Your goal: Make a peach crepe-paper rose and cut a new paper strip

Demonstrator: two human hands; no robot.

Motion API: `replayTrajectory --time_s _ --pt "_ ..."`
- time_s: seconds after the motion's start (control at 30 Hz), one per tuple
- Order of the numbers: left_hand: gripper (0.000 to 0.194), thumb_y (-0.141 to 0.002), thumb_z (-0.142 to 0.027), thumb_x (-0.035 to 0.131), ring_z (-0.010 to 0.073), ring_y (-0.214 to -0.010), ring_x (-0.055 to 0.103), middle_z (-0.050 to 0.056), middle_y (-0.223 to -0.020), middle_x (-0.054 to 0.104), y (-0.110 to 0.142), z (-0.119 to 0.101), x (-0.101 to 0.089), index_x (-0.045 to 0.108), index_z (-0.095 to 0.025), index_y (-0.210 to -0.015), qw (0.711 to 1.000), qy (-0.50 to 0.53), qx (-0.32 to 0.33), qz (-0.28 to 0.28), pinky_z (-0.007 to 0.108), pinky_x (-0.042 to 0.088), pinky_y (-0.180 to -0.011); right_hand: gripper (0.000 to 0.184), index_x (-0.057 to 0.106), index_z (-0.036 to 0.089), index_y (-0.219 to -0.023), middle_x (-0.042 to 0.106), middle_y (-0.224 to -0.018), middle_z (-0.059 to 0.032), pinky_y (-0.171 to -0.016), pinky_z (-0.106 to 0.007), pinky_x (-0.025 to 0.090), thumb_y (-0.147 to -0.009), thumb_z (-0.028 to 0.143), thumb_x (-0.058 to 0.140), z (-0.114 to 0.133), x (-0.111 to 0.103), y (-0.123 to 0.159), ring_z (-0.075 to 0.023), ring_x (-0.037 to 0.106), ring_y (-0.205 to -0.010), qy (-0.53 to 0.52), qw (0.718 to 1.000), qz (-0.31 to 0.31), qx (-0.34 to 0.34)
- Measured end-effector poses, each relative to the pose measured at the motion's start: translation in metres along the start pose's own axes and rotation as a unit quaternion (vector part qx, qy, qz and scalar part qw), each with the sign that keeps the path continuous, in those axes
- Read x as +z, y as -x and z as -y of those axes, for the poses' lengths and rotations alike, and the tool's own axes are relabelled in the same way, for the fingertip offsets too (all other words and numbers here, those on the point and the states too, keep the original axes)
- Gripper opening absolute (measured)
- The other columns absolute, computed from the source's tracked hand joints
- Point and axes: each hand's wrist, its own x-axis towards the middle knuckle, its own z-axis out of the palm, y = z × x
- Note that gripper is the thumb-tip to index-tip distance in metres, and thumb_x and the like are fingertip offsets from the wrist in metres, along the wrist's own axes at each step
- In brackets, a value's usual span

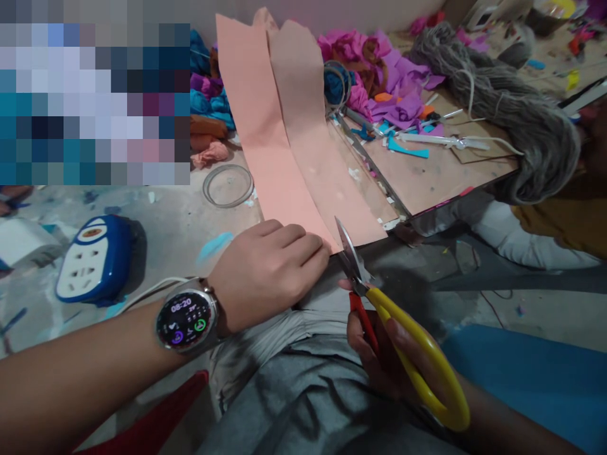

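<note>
A long peach-coloured sheet of crepe paper lies over the table edge, its far end rising and curling. A curved line splits it lengthwise, with a paler strip on the right. My left hand, wearing a smartwatch on the wrist, is closed at the sheet's near edge; its fingertips are hidden underneath. My right hand grips scissors with one yellow and one red handle. The blades are parted, and the upper one reaches the near edge of the paper, just right of my left hand.
A blue-and-white power strip sits at left, with a cable behind my wrist. A roll of clear tape lies by the paper. Crumpled crepe paper and a grey yarn skein are at the back right. Another person's leg is at right.
</note>
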Motion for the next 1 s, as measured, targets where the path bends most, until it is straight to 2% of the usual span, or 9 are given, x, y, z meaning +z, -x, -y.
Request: replayTrajectory --time_s 0.17,0.37,0.7,0.87,1.0 --pt "0.027 -0.102 -0.018 0.043 0.0221 -0.091 0.07 0.009 -0.094 0.075 0.0002 -0.0013 -0.0008 0.07 -0.016 -0.105 1.0 0.003 -0.005 0.0 0.035 0.055 -0.07 0.067 0.047 0.037 -0.139 0.052 -0.075 0.0056 -0.039 -0.012 0.033 -0.081 0.056 0.075 -0.0007 0.0 0.0 -0.0031 0.037 -0.047 -0.04 0.999 0.013 -0.017" --pt "0.029 -0.101 -0.017 0.041 0.0212 -0.092 0.069 0.009 -0.094 0.074 0.0007 -0.0018 -0.0011 0.07 -0.018 -0.107 1.0 -0.002 -0.007 0.014 0.035 0.055 -0.072 0.069 0.045 0.037 -0.143 0.054 -0.076 0.0046 -0.039 -0.013 0.033 -0.083 0.058 0.072 0.0026 0.004 0.0019 -0.0041 0.04 -0.047 -0.016 1.0 -0.023 -0.011" --pt "0.029 -0.102 -0.017 0.041 0.0216 -0.09 0.07 0.008 -0.093 0.074 0.0017 -0.0021 -0.0008 0.069 -0.016 -0.106 1.0 -0.007 -0.004 0.005 0.035 0.054 -0.07 0.063 0.048 0.038 -0.141 0.055 -0.079 0.0046 -0.04 -0.012 0.032 -0.085 0.054 0.072 0.0012 0.0033 0.0024 -0.0029 0.037 -0.048 -0.021 1.0 -0.014 -0.018" --pt "0.028 -0.101 -0.016 0.042 0.0214 -0.089 0.069 0.008 -0.091 0.074 0.0006 -0.0022 -0.0019 0.07 -0.017 -0.105 1.0 0.008 -0.013 0.009 0.035 0.053 -0.069 0.065 0.048 0.036 -0.142 0.056 -0.079 0.0037 -0.04 -0.013 0.033 -0.084 0.054 0.072 0.0015 0.0038 0.0023 -0.0043 0.04 -0.049 -0.009 1.0 -0.024 -0.015" --pt "0.029 -0.102 -0.017 0.041 0.0214 -0.092 0.069 0.008 -0.093 0.074 0.0019 -0.0027 0.0002 0.07 -0.017 -0.107 1.0 -0.008 -0.012 0.008 0.035 0.054 -0.071 0.063 0.051 0.036 -0.139 0.054 -0.077 0.0041 -0.039 -0.013 0.03 -0.083 0.052 0.074 0.0031 0.0068 0.0036 -0.0038 0.036 -0.048 -0.028 0.999 -0.033 -0.015"
